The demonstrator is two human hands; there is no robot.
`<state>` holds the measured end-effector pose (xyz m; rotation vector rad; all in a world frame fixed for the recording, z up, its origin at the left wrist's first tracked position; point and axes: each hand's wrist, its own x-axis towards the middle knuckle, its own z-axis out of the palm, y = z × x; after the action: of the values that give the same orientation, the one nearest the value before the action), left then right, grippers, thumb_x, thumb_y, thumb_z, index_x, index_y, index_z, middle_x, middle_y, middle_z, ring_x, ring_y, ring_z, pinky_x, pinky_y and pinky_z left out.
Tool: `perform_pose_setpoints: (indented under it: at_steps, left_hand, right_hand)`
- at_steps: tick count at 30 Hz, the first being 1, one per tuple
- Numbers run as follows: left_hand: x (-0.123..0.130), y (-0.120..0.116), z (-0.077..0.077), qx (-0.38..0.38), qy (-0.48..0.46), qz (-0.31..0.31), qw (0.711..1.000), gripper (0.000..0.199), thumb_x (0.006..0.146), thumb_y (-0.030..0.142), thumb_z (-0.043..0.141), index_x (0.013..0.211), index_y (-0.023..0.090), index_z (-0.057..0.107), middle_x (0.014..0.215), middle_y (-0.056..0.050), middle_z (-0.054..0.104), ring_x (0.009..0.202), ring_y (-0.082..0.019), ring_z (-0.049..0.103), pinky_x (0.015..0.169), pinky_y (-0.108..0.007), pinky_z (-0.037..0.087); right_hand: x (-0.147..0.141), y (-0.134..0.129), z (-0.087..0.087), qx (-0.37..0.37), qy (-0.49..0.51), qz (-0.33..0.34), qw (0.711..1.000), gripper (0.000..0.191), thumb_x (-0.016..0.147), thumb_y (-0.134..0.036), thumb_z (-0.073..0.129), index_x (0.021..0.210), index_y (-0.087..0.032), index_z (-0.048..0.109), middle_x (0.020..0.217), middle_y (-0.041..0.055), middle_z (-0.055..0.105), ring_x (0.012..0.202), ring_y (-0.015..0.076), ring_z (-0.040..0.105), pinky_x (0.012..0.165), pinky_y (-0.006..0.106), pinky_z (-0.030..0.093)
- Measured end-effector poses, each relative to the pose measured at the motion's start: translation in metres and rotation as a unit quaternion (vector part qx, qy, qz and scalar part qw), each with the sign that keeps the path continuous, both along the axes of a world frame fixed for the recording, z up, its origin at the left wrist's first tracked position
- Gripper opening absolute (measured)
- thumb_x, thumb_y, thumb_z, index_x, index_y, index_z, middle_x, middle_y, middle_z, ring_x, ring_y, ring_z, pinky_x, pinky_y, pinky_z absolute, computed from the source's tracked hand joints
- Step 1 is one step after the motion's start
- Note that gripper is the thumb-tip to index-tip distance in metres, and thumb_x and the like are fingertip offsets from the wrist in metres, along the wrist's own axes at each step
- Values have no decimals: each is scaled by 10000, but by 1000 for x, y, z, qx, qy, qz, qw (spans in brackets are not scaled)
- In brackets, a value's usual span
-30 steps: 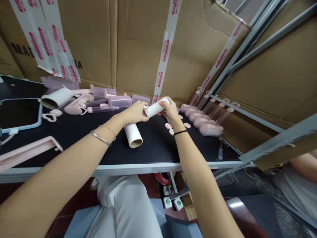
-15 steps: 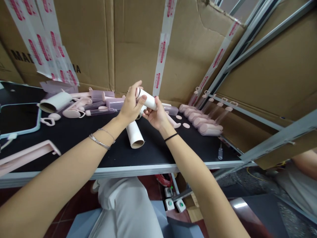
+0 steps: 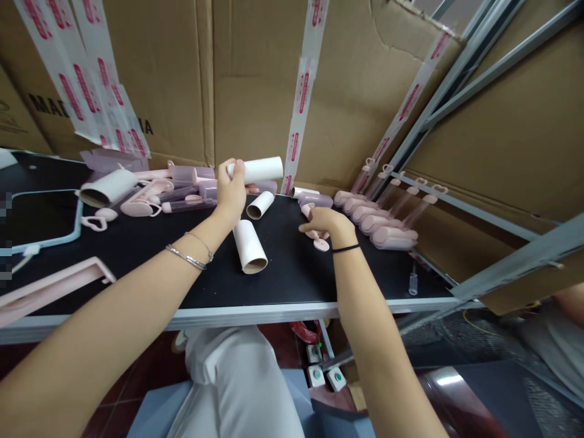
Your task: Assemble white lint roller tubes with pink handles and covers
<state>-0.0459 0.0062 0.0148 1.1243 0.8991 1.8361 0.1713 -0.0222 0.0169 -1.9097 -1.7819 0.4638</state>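
Observation:
A white paper tube roll (image 3: 263, 170) lies nearly level above the table, gripped at its left end by my left hand (image 3: 232, 188). Over small pink plastic parts, my right hand (image 3: 329, 224) has its fingers curled down, closed on a pink disc (image 3: 312, 234) that is partly hidden beneath them. Just below the fingers shows another pink round disc (image 3: 321, 244). A pink handle piece (image 3: 307, 208) pokes out behind this hand. Between my hands, a white roll (image 3: 250, 246) and a second white roll (image 3: 260, 205) lie on the black table.
Pink rollers with clear covers (image 3: 387, 234) stand in a row at right. Left lie a jumble of pink and lilac parts (image 3: 182, 176), a white roll (image 3: 107, 187), a tablet (image 3: 41, 219) and a pink casing (image 3: 59, 283). A cardboard wall (image 3: 250, 79) closes the back.
My right hand has let go of the white roll and moved right and down to the pink parts. The left hand keeps the roll, now turned more level. The pink discs have shifted.

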Motion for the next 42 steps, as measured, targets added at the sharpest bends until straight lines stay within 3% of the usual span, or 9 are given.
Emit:
perform_pose_setpoints:
  at_steps: [3,11,13,17,22,25,31,37,42]
  left_hand:
    - [0,-3,2,-7,-33,-21,999,308,906,439,462,1156,259,449,1129,-76,560,685,-111,603,614,-255,562]
    - [6,-9,-4,4,3,-58,998,321,873,485,497,1092,250,478,1002,-54,582,691,-131,618,586,-268,547]
    - [8,-10,-5,-6,11,-64,998,267,868,449,494,1042,247,473,990,-44,568,673,-127,616,579,-270,551]
    - [12,-17,-4,-29,24,-92,995,176,857,368,471,966,235,432,902,-13,539,652,-109,601,579,-250,560]
    - [19,-29,-3,-20,42,-152,987,182,836,358,479,933,218,415,821,9,511,571,-94,562,531,-254,541]
    - [20,-32,-3,-27,60,-152,986,206,829,384,474,944,225,411,842,8,512,578,-90,559,533,-246,537]
    - [14,-23,-4,-26,54,-97,993,175,832,362,451,928,218,431,878,-3,508,600,-98,557,506,-235,526]
    - [13,-21,-5,-25,59,-92,994,115,824,303,477,881,208,449,855,-8,495,614,-121,563,468,-247,510]
    - [14,-27,-4,-14,77,-95,992,115,852,296,474,913,202,447,865,-9,508,589,-104,563,475,-238,506]
  right_hand:
    - [5,8,-11,-71,2,4,997,540,416,-62,824,569,-262,347,423,-87,395,554,199,563,595,378,436]
    - [-1,12,-8,124,62,38,990,266,630,-156,653,505,-236,432,487,-33,367,599,155,476,641,318,413]
    - [-8,11,-1,201,171,37,964,136,746,-281,528,626,-232,487,552,-24,390,579,137,439,606,291,406]
    - [-36,9,7,282,410,73,864,223,842,-442,342,802,-245,439,638,-33,343,543,112,381,537,229,375]
    - [-64,0,6,278,474,88,831,139,868,-399,337,870,-262,360,767,-15,405,637,114,453,509,194,350]
    - [-69,-5,6,260,474,85,837,162,894,-394,303,966,-277,389,828,0,457,700,123,491,503,190,359]
    - [-65,-8,5,201,446,196,850,475,872,-622,260,1046,-262,516,1040,46,582,900,172,557,601,248,465]
    - [-68,-6,0,139,463,184,856,613,843,-708,232,1061,-224,540,1050,83,611,922,197,578,599,266,485]
    - [-67,-1,-8,163,446,184,860,641,849,-722,180,1246,-303,459,1179,54,569,927,169,590,628,262,509]
